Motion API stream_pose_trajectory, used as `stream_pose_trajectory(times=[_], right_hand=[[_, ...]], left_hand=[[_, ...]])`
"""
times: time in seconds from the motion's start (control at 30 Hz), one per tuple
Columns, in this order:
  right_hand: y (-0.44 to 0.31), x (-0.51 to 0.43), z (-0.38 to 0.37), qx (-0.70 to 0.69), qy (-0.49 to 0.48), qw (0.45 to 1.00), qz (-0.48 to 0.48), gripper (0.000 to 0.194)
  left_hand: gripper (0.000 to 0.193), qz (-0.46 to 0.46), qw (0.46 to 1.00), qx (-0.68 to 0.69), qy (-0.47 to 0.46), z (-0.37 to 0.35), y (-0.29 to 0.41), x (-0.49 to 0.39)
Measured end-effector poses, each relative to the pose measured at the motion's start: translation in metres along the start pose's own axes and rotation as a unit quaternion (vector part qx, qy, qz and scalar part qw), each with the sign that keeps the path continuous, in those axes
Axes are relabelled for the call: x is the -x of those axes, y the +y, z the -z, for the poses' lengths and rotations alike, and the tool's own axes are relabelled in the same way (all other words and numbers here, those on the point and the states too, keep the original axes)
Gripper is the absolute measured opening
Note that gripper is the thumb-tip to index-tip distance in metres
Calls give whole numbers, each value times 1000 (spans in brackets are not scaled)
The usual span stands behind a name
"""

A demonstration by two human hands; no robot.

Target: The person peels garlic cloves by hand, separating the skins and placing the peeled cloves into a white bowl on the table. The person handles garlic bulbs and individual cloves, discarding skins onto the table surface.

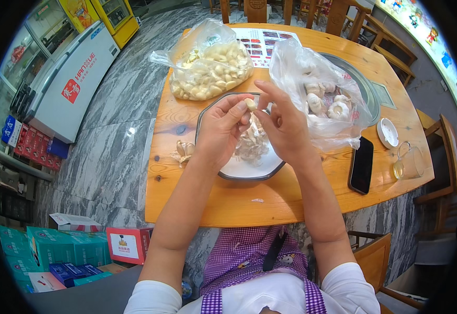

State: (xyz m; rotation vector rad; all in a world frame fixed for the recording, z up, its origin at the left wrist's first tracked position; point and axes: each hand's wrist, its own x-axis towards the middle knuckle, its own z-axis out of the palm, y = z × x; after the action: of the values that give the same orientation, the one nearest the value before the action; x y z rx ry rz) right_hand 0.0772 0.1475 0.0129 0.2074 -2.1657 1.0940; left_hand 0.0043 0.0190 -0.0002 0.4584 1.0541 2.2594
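My left hand (224, 125) pinches a garlic clove (250, 104) between thumb and fingertips. Close beside it, my right hand (285, 121) has its thumb tip near the clove and its index finger raised; whether it touches the clove is unclear. Below both hands lies a dark-rimmed white plate (248, 171) with a heap of papery garlic skins (254, 147). A clear plastic bag full of peeled cloves (212, 76) rests behind my left hand. Behind my right hand, an open plastic bag (291, 66) holds whole garlic bulbs (338, 110). Part of an unpeeled bulb (184, 151) sits left of the plate.
On the wooden table (220, 208) are a black phone (361, 165), a glass mug (411, 163) with yellowish liquid, a small white dish (387, 132), a printed sheet (265, 39) and a round metal tray (369, 94) partly under the bag. Wooden chairs stand around; cartons (51, 245) are at lower left.
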Motion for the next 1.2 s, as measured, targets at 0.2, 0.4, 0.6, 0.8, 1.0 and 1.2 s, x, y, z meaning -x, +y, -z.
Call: stream_pose_trajectory(times=[0.2, 0.4, 0.6, 0.8, 1.0, 1.2], right_hand=[[0, 0, 0, -2, 5, 1000, 11, 56], [1, 0, 0, 9, 1, 1000, 9, 57], [2, 0, -1, 4, 6, 1000, 11, 58], [2, 0, -2, 5, 12, 1000, 22, 61], [1, 1, -2, -7, 12, 1000, 8, 63], [3, 0, -1, -40, 6, 999, -3, 61]], left_hand=[[22, -1, 1000, -4, 0, 1, 0, 0], [22, 1, 1000, -1, -2, 1, 0, 0], [20, 5, 1000, 8, -3, 2, 0, -1], [22, 2, 1000, 0, -3, 4, -1, -1], [22, 2, 1000, 1, 3, 1, 0, -1], [23, 3, 1000, -6, 8, 0, 1, -1]])
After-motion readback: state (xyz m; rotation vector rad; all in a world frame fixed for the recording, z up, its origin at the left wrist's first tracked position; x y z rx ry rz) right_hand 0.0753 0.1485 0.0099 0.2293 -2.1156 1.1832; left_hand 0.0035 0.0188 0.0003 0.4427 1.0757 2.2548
